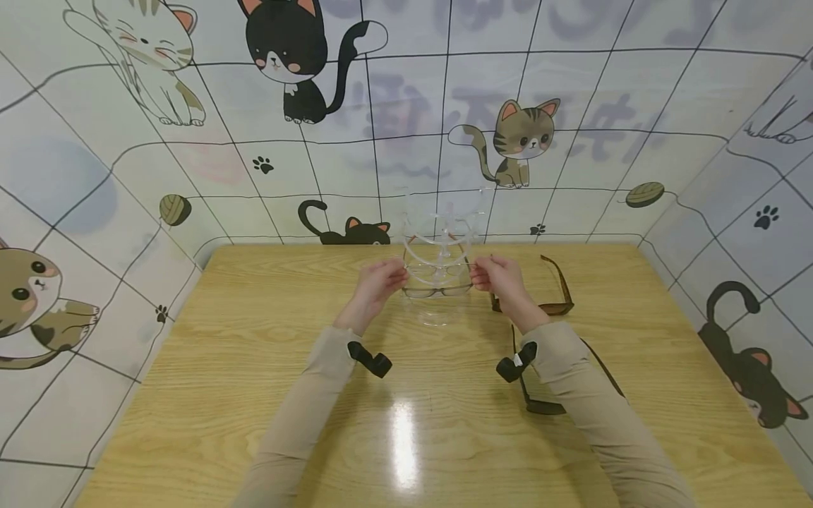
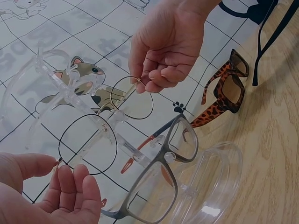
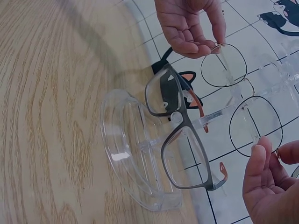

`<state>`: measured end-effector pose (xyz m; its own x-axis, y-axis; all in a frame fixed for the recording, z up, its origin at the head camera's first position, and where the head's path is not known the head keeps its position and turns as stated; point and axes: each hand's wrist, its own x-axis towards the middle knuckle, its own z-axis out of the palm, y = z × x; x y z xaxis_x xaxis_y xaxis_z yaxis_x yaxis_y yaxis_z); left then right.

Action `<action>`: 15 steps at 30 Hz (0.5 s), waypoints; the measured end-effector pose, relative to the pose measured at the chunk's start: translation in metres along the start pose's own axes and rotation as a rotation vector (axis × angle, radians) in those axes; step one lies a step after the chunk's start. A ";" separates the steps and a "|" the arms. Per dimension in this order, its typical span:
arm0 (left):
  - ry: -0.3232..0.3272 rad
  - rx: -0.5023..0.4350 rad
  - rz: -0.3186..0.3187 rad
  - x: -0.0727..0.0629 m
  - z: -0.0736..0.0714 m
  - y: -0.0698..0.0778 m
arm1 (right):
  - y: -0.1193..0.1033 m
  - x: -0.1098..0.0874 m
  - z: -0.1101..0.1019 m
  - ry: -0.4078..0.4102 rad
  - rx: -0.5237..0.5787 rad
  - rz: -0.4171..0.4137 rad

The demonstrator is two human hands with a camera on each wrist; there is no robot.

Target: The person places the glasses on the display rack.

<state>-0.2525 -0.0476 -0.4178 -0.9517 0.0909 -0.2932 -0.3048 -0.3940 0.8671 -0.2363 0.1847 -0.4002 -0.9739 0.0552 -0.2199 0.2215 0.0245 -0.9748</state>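
Observation:
A pair of round, thin-rimmed glasses (image 2: 116,145) is held between both hands in front of a clear display stand (image 1: 435,322). My left hand (image 1: 379,282) pinches one outer end near the hinge, thumb against fingers. At the opposite end, my right hand (image 1: 502,279) pinches the other hinge side. Both wrist views show the lenses upright before the stand's post; whether the glasses touch a holder I cannot tell. Just below them, grey rectangular glasses (image 3: 188,122) with orange-brown temple tips sit on a lower tier of the stand.
Tortoiseshell sunglasses (image 1: 557,308) lie on the wooden table (image 1: 254,367) right of the stand, beyond the right hand. Dark-framed glasses (image 1: 545,408) lie nearer, partly under the right forearm. A cat-patterned tiled backdrop (image 1: 419,99) rises behind and at both sides.

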 end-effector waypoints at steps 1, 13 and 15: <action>0.001 0.003 -0.001 0.000 0.000 0.000 | 0.001 0.000 0.000 0.000 0.000 0.002; -0.008 0.049 -0.009 0.001 -0.002 -0.005 | 0.007 0.003 0.000 -0.008 0.008 0.006; -0.007 0.055 -0.008 0.001 -0.003 -0.006 | 0.007 0.004 0.000 -0.013 0.011 0.007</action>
<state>-0.2515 -0.0476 -0.4242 -0.9493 0.1004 -0.2978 -0.3140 -0.3419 0.8857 -0.2387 0.1849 -0.4079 -0.9729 0.0421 -0.2274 0.2281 0.0129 -0.9736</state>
